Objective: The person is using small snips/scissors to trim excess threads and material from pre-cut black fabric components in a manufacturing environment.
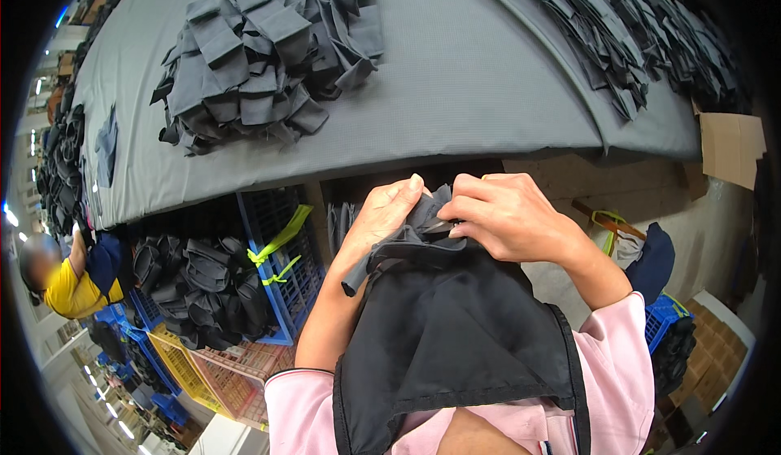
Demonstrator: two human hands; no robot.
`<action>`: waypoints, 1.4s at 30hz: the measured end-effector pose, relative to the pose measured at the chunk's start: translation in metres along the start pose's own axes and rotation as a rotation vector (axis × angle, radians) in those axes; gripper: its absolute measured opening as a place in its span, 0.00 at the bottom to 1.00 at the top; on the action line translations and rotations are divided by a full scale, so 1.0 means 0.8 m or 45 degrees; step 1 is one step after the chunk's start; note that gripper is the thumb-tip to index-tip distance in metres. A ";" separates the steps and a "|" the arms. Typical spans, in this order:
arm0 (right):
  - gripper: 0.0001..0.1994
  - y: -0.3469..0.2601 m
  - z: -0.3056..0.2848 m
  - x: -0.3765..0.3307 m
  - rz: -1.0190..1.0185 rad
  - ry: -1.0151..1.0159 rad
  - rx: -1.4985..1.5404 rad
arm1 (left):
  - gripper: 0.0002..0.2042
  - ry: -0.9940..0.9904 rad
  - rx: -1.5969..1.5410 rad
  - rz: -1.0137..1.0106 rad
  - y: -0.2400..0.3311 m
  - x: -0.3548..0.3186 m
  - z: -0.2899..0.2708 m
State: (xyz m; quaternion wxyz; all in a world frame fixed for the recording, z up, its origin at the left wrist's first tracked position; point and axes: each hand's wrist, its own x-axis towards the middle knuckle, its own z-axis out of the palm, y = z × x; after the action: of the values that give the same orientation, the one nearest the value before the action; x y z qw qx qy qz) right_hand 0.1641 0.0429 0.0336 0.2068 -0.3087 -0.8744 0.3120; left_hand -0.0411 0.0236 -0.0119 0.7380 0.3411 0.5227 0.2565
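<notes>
In front of my chest, just off the table's near edge, both hands are closed on a dark grey fabric piece (pixel 415 246). My left hand (pixel 382 215) pinches it from the left, thumb uppermost. My right hand (pixel 512 217) has its fingertips pressed together at the piece's upper right part. The cloth is folded and bunched, and one narrow end sticks out to the lower left. Below it, a black apron (pixel 464 333) covers my front. Beyond my hands, a heap of grey fabric pieces (pixel 244 60) lies on the grey cloth-covered table (pixel 464 81).
More dark fabric pieces (pixel 602 40) are stacked at the table's far right, near a cardboard box (pixel 732 148). At left below the table, dark padded pieces (pixel 203 284) fill a blue crate (pixel 299 292); a pink crate (pixel 244 365) sits lower. A person in yellow (pixel 77 288) is farther left.
</notes>
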 end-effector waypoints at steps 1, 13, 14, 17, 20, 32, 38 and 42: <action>0.12 0.000 0.000 0.000 0.000 0.000 -0.001 | 0.22 -0.001 0.000 0.001 -0.001 -0.001 0.000; 0.15 0.006 0.055 -0.038 0.191 0.369 0.089 | 0.11 -0.011 0.180 0.254 0.001 -0.004 0.007; 0.14 0.009 0.054 -0.037 0.120 0.477 0.011 | 0.11 -0.011 0.179 0.254 0.005 -0.008 0.009; 0.14 0.022 0.041 -0.029 -0.111 0.594 -0.191 | 0.25 -0.110 0.017 0.282 0.010 -0.015 0.007; 0.16 0.040 0.044 -0.023 -0.067 0.594 -0.058 | 0.28 -0.195 -0.198 -0.014 0.019 -0.026 0.019; 0.14 -0.024 0.024 -0.038 0.527 0.367 -0.038 | 0.32 0.284 -0.108 0.338 -0.013 -0.011 0.037; 0.13 -0.031 0.011 -0.029 0.463 0.196 -0.289 | 0.32 0.322 -0.056 0.356 -0.018 -0.010 0.038; 0.13 -0.027 0.014 -0.027 0.427 0.217 -0.272 | 0.32 0.344 -0.058 0.337 -0.017 -0.010 0.038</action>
State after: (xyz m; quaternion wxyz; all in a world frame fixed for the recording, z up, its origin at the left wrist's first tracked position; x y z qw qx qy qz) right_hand 0.1651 0.0105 0.0366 0.1913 -0.4952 -0.8184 0.2203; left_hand -0.0149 0.0018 -0.0112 0.6284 0.3525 0.5617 0.4066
